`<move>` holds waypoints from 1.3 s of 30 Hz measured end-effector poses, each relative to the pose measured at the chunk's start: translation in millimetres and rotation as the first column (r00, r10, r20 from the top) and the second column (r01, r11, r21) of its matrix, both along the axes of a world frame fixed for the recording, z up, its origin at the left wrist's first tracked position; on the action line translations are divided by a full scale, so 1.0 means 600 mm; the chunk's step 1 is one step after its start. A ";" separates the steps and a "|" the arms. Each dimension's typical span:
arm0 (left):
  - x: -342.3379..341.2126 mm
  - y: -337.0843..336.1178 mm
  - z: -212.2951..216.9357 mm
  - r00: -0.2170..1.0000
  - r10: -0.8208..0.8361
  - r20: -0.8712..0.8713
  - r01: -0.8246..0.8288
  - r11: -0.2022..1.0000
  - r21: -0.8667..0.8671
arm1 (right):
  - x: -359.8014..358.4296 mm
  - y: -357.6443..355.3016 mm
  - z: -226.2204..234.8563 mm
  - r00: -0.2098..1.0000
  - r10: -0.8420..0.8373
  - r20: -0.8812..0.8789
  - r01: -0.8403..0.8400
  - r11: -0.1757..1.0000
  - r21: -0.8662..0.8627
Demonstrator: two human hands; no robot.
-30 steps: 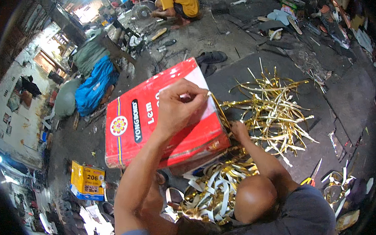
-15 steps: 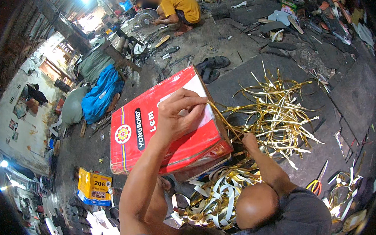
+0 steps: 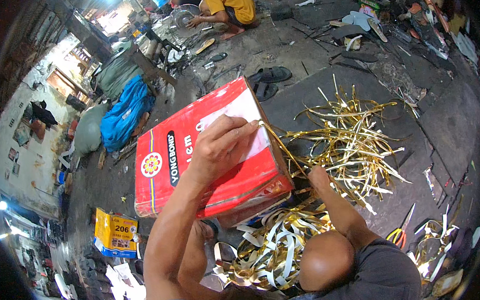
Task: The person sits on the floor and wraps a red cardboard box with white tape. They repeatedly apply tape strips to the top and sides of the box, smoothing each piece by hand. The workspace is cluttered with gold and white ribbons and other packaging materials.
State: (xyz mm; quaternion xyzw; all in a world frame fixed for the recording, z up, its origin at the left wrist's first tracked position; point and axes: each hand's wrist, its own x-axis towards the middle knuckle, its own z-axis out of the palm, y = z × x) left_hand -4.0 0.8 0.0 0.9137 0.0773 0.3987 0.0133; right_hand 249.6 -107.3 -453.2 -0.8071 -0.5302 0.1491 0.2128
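Observation:
A red box (image 3: 163, 201) with a pale patch on its top sits tilted in front of me. My left hand (image 3: 218, 146) rests over its top, thumb and fingers pinched on the end of a thin gold strip (image 3: 279, 141) at the right edge. The strip slants down across that edge to my right hand (image 3: 320, 179), which is closed around it beside the box; its fingertips are mostly hidden. A tangled pile of narrow gold strips (image 3: 355, 143) lies just beyond my right hand. Wider gold and white ribbons (image 3: 273, 247) are heaped between the box and my knee.
Scissors (image 3: 401, 231) with red and yellow handles lie at the lower right beside ribbon scraps (image 3: 438, 242). A yellow box (image 3: 116, 233) stands at left. Black sandals (image 3: 271, 82) lie beyond the red box. A person in a yellow shirt (image 3: 230, 5) crouches by a fan (image 3: 182, 20).
The whole view has shifted slightly. Both my hands keep their places at the box, and a pale tip of the strip now shows at my left fingertips. The crouching person's hand has moved.

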 end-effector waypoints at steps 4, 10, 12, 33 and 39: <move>-0.022 0.000 0.011 0.995 0.008 -0.101 -0.013 0.999 -0.048 | -0.025 -0.013 0.005 0.991 -0.132 0.009 0.131 0.987 0.097; 0.018 -0.001 0.008 0.993 -0.064 -0.098 0.058 0.996 -0.062 | 0.012 -0.040 0.069 0.954 -0.296 -0.044 0.290 0.950 -0.116; 0.020 0.001 0.015 0.976 -0.105 -0.189 0.062 0.973 -0.222 | 0.016 -0.039 0.075 0.953 -0.302 0.010 0.300 0.942 -0.152; -0.084 -0.326 -0.358 0.649 0.090 -0.756 -0.628 0.624 -0.465 | 0.165 -0.176 0.553 0.833 -0.002 -0.553 0.392 0.708 0.588; -0.091 -0.344 -0.066 0.857 0.348 -0.380 -0.510 0.679 -0.528 | -0.117 -0.216 0.801 0.623 0.703 -0.344 -0.619 0.712 0.333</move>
